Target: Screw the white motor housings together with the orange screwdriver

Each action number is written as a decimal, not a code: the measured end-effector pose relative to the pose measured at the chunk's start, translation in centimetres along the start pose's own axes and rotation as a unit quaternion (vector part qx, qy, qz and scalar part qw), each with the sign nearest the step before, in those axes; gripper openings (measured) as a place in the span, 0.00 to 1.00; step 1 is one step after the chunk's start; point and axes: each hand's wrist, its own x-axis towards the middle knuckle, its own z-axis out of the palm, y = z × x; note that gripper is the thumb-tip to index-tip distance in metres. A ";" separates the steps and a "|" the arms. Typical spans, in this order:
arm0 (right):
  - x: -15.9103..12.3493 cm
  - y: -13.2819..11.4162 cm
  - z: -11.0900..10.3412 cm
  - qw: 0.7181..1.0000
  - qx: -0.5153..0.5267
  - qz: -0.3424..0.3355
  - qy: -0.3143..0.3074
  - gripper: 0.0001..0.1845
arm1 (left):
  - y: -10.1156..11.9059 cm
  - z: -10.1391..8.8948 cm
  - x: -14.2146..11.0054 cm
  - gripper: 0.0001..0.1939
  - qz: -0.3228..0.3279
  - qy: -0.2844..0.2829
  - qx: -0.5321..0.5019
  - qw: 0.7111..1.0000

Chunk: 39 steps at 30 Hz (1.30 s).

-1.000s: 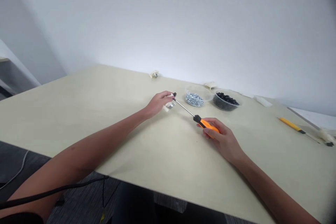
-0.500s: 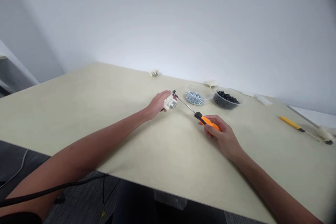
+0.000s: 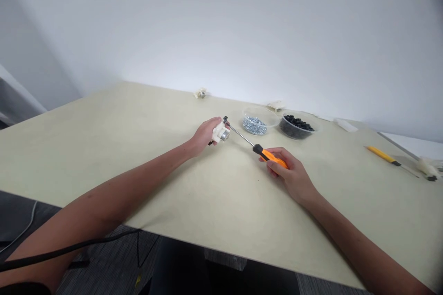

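Orange-handled screwdriver [image 3: 273, 157] sits gripped in the closed right hand [image 3: 290, 173], its steel shaft reaching to a white plastic part [image 3: 217, 134] clasped in the left hand [image 3: 206, 132]. Both are just in front of a clear bowl [image 3: 266, 115] of silvery fasteners [image 3: 254, 125] on the pale cream tabletop [image 3: 104, 170]. Right of that bowl sit a dark bowl [image 3: 296, 127] and, well apart, a yellow-handled tool [image 3: 380, 154]; behind it rises a white wall [image 3: 221, 32].

Left hand [image 3: 205, 132] and right hand [image 3: 288, 169] both curl closed.
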 end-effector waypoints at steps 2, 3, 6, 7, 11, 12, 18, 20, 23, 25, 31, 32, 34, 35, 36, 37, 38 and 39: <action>0.0 -0.1 0.0 1.000 -0.006 0.001 0.001 0.15 | -0.2 -0.1 0.1 0.21 0.003 -0.001 0.000 1.000; 0.0 -0.2 0.0 1.000 -0.010 0.003 0.003 0.15 | -0.3 -0.2 0.2 0.21 0.002 -0.003 0.000 1.000; -0.1 -0.5 0.1 0.999 -0.035 0.012 0.004 0.16 | -0.6 -0.3 0.2 0.21 -0.014 -0.006 0.003 1.000; -0.1 -0.6 0.1 0.999 -0.044 0.015 0.004 0.16 | -0.6 -0.3 0.2 0.21 -0.018 -0.008 0.004 1.000; -0.1 -0.7 0.1 0.998 -0.057 0.018 0.004 0.16 | -0.8 -0.3 0.2 0.22 -0.020 -0.013 -0.001 1.000; -0.1 -0.7 0.1 0.998 -0.057 0.018 0.004 0.15 | -0.9 -0.3 0.2 0.22 -0.020 -0.010 -0.003 1.000; -0.1 -0.6 0.1 0.998 -0.052 0.021 0.006 0.15 | -0.7 -0.3 0.2 0.20 -0.019 0.003 -0.006 1.000; -0.2 -0.7 0.1 0.998 -0.053 0.022 0.008 0.15 | -0.6 -0.3 0.1 0.20 -0.019 0.002 -0.005 1.000; -0.2 -0.8 0.1 0.998 -0.055 0.021 0.010 0.16 | -0.5 -0.2 0.1 0.20 -0.019 0.004 -0.004 1.000; -0.3 -0.8 0.1 0.998 -0.062 0.018 0.008 0.17 | -0.6 -0.2 0.1 0.19 -0.013 0.002 -0.001 1.000; -0.3 -0.7 0.4 0.990 -0.128 0.002 0.056 0.19 | 0.0 -0.3 -0.2 0.19 -0.002 -0.018 0.055 0.998; -0.3 -0.6 0.4 0.989 -0.129 0.005 0.067 0.20 | 0.3 -0.2 -0.3 0.19 0.000 -0.018 0.064 0.998; -0.4 -0.6 0.5 0.987 -0.138 0.005 0.085 0.21 | 0.7 -0.2 -0.5 0.18 -0.001 -0.013 0.085 0.996; -0.5 -0.6 0.5 0.984 -0.149 0.001 0.092 0.21 | 0.8 -0.2 -0.5 0.18 -0.003 -0.010 0.098 0.995; -0.5 -0.5 0.5 0.982 -0.162 -0.003 0.096 0.20 | 0.8 -0.2 -0.6 0.18 -0.004 -0.008 0.111 0.994; -0.6 -0.5 0.4 0.980 -0.174 -0.006 0.096 0.20 | 0.7 -0.2 -0.5 0.18 -0.004 -0.007 0.124 0.992; -0.7 -0.5 0.4 0.978 -0.184 -0.008 0.095 0.20 | 0.6 -0.2 -0.4 0.18 -0.003 -0.009 0.135 0.991; -0.7 -0.4 0.4 0.977 -0.194 -0.011 0.093 0.20 | 0.3 -0.3 -0.4 0.19 -0.002 -0.012 0.140 0.990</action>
